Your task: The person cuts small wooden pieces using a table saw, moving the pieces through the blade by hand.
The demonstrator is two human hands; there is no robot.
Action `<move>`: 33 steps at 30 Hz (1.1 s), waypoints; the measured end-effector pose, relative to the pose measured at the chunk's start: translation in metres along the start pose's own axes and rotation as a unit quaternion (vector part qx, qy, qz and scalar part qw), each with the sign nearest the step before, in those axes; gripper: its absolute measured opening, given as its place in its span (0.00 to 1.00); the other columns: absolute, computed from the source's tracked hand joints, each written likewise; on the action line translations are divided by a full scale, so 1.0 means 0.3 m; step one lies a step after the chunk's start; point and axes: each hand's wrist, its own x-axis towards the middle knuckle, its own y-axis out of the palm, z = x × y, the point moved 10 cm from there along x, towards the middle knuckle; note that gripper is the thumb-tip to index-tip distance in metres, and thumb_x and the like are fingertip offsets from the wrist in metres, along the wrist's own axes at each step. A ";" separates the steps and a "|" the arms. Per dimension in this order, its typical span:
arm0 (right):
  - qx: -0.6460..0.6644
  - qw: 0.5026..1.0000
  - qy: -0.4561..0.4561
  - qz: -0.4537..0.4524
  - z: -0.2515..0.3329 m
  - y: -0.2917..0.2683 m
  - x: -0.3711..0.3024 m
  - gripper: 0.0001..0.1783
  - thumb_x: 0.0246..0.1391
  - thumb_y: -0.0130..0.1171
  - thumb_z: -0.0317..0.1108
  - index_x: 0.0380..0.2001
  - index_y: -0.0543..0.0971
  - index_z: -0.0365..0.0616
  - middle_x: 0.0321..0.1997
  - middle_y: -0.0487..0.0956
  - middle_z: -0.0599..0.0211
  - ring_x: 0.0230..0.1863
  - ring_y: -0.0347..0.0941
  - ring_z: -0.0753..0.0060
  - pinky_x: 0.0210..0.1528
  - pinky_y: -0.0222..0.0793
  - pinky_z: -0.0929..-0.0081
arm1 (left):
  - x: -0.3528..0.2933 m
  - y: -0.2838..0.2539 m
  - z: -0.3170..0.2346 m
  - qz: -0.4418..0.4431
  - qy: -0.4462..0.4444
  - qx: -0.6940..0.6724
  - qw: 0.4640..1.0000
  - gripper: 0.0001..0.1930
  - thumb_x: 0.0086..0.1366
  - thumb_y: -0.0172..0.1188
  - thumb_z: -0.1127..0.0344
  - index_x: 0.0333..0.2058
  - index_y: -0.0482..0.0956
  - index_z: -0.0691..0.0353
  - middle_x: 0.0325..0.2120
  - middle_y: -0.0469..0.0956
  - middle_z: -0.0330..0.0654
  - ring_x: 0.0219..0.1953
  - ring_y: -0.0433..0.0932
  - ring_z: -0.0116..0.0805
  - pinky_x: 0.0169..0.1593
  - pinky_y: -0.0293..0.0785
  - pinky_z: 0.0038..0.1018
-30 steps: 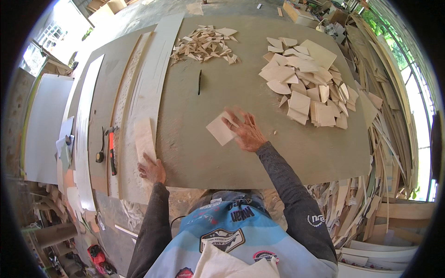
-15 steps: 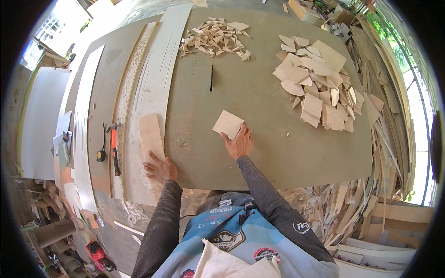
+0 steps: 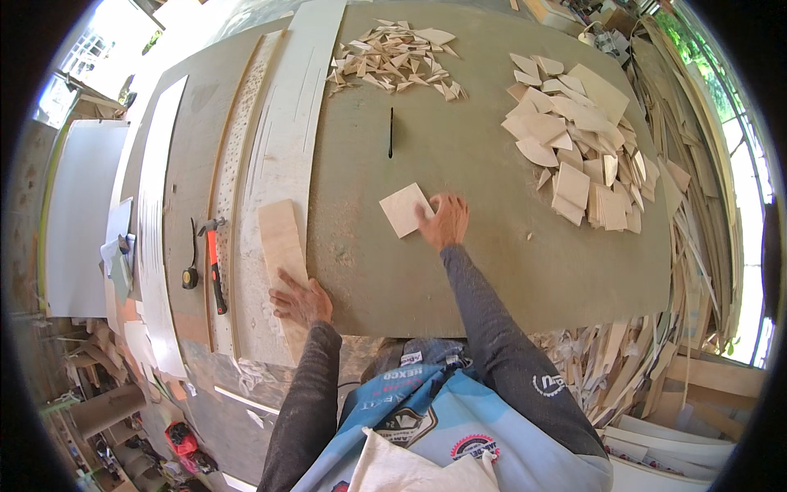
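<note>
A hammer [image 3: 216, 266], tape measure [image 3: 189, 277] and wood piles [image 3: 539, 129] lie around the hands [image 3: 448, 221].

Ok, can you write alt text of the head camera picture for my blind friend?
A person's right hand is at the corner of a pale wooden square on a brown table, while the left hand rests on a long wooden strip. Wooden slivers lie piled at the back, bigger pieces heaped at the right, a hammer and tape measure at the left.
</note>
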 end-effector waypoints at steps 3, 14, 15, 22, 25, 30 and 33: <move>-0.057 0.995 -0.056 -0.061 0.096 -0.006 -0.128 0.38 0.49 0.69 0.58 0.54 0.74 0.39 0.58 0.68 0.57 0.58 0.61 0.53 0.61 0.57 0.52 | -0.009 0.012 -0.015 -0.009 0.007 -0.003 1.000 0.46 0.67 0.58 0.49 0.75 0.40 0.44 0.69 0.45 0.68 0.72 0.48 0.66 0.70 0.43 0.64; -0.042 0.984 -0.163 0.050 0.096 0.049 0.110 0.45 0.41 0.75 0.42 0.63 0.70 0.38 0.73 0.60 0.47 0.74 0.52 0.47 0.73 0.50 0.48 | -0.004 0.010 -0.017 0.013 0.002 -0.009 1.000 0.47 0.67 0.58 0.49 0.75 0.37 0.44 0.69 0.44 0.69 0.72 0.46 0.66 0.70 0.40 0.65; -0.041 0.983 -0.168 0.059 0.081 0.052 0.143 0.46 0.41 0.76 0.41 0.63 0.70 0.37 0.73 0.59 0.46 0.75 0.51 0.47 0.74 0.50 0.49 | -0.006 0.013 -0.020 0.014 0.005 -0.009 1.000 0.47 0.67 0.58 0.49 0.75 0.37 0.44 0.69 0.44 0.69 0.72 0.45 0.66 0.70 0.40 0.65; -0.043 0.973 -0.193 0.119 0.111 0.043 0.223 0.45 0.42 0.76 0.39 0.63 0.69 0.33 0.75 0.57 0.41 0.77 0.49 0.43 0.77 0.49 0.56 | -0.004 0.012 -0.016 0.023 0.000 -0.006 1.000 0.46 0.69 0.56 0.48 0.76 0.35 0.42 0.70 0.44 0.70 0.73 0.46 0.68 0.71 0.39 0.65; -0.059 0.971 -0.197 0.124 0.120 0.051 0.239 0.44 0.44 0.76 0.37 0.63 0.69 0.32 0.75 0.57 0.41 0.77 0.48 0.44 0.78 0.49 0.57 | -0.001 0.014 -0.015 0.021 -0.001 -0.007 1.000 0.46 0.69 0.56 0.48 0.76 0.35 0.42 0.70 0.44 0.70 0.73 0.46 0.68 0.71 0.39 0.64; -0.089 0.965 -0.209 0.130 0.125 0.062 0.285 0.44 0.44 0.75 0.36 0.63 0.69 0.32 0.75 0.57 0.42 0.78 0.47 0.45 0.78 0.48 0.59 | -0.001 0.011 -0.020 0.026 0.001 -0.010 1.000 0.47 0.68 0.57 0.49 0.76 0.36 0.45 0.70 0.43 0.70 0.72 0.45 0.67 0.71 0.39 0.65; -0.073 0.963 -0.222 0.134 0.121 0.066 0.296 0.42 0.44 0.75 0.36 0.62 0.70 0.33 0.76 0.57 0.43 0.78 0.47 0.46 0.78 0.48 0.59 | -0.001 0.016 -0.017 0.022 0.002 -0.011 1.000 0.47 0.68 0.57 0.49 0.76 0.36 0.44 0.70 0.44 0.70 0.72 0.45 0.67 0.70 0.39 0.65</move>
